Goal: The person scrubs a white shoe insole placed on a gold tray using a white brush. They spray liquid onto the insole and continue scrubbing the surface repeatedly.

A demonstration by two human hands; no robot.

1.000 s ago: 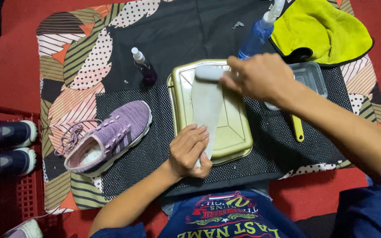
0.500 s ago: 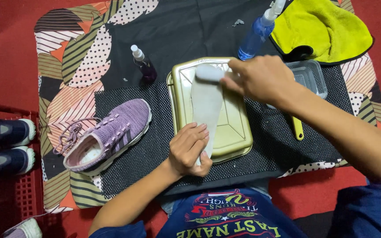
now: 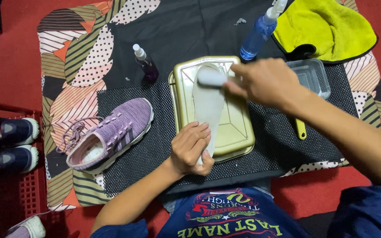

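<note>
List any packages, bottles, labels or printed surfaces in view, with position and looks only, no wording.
Blue spray bottle: top centre-right beside the yellow cloth, slim, translucent blue with white trigger head.
Small spray bottle: left of the gold tray, dark purple body, white cap.
Clear plastic container: right of the tray, rectangular, see-through.
Shirt print: bottom centre, red, white and yellow graphic on navy.
No screens or signs.
</note>
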